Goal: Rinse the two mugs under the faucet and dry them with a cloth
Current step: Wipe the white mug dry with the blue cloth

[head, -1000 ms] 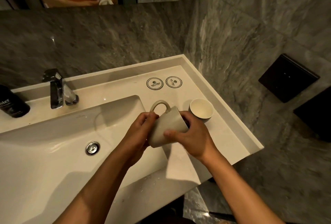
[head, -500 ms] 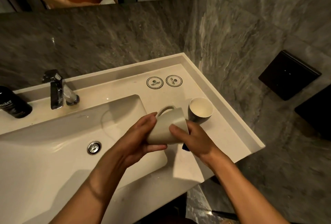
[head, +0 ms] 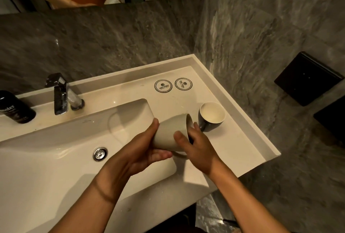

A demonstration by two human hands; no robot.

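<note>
both hands [head: 141, 150] grip beige mug [head: 170, 133] above basin edge [head: 149, 106]

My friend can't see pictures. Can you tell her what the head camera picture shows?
Two hands, left and right, hold a beige mug on its side over a white sink. A dark mug stands on the counter beside it; the faucet looks off.

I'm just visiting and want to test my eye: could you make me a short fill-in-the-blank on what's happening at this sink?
1. The beige mug is held by ____ hands.
2. The dark mug stands ____ on the counter.
3. Near the faucet, a ____ bottle stands.
4. Two round ____ lie behind the mugs.

Answers: both; upright; black; coasters
</note>
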